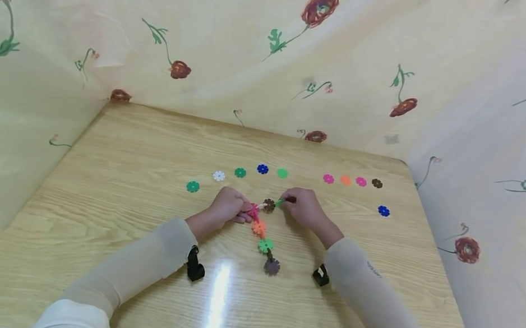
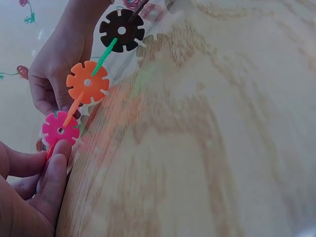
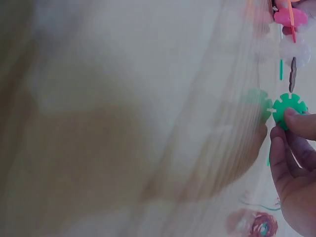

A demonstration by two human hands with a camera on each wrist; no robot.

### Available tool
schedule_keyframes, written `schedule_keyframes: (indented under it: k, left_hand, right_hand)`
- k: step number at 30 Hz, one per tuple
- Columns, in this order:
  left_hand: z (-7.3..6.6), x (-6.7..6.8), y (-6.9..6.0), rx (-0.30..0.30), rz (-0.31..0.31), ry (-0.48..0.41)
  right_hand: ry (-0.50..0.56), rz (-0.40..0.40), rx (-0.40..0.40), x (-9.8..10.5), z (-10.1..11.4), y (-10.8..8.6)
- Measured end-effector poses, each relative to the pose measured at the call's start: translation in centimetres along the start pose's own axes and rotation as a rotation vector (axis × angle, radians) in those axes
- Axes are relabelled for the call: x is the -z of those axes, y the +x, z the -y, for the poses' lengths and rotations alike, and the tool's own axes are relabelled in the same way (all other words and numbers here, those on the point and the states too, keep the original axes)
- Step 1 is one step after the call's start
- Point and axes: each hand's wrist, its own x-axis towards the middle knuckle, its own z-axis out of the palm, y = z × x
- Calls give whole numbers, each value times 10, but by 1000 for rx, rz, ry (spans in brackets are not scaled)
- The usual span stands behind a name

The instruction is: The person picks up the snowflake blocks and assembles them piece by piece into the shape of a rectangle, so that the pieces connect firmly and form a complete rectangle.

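Notched plastic flower discs are linked into a bent chain above the tabletop. My left hand (image 1: 230, 204) pinches the chain at a pink disc (image 2: 60, 129), with a red piece partly hidden by the fingers. From there an orange disc (image 1: 259, 227), a light green disc (image 1: 265, 245) and a dark brown disc (image 1: 271, 266) run toward me. The other branch holds a white disc (image 3: 296, 51), seen faintly, and a brown disc (image 1: 269, 206). At that branch's end my right hand (image 1: 304, 209) pinches a green disc (image 3: 288, 109) between thumb and fingers; whether it is joined to the brown disc, I cannot tell.
Loose discs lie in a row beyond the hands, among them a white disc (image 1: 218, 176), a blue disc (image 1: 263, 169) and an orange disc (image 1: 345, 180). Another blue disc (image 1: 383, 211) lies at the right. Flower-printed sheeting (image 1: 242, 30) surrounds the wooden table (image 1: 98, 207).
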Motion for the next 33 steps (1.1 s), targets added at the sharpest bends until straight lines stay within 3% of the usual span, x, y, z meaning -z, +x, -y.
schedule_keyframes:
  k: [6, 14, 20, 27, 29, 33]
  left_hand:
    - [1, -1, 0, -3, -32, -3]
    - [3, -9, 0, 0, -148, 39]
    - [0, -13, 1, 12, -207, 48]
    - [-1, -17, -5, -13, -240, 93]
    - [-1, -18, -5, -15, -251, 103]
    - [-2, -19, -4, -18, -274, 96]
  right_hand:
    - [48, -2, 19, -4, 3, 1]
    - [96, 9, -23, -6, 2, 4]
    - [68, -8, 17, -5, 1, 10]
    - [61, 14, 3, -5, 4, 12]
    - [41, 10, 24, -4, 4, 12]
    - [-25, -18, 160, -5, 6, 13]
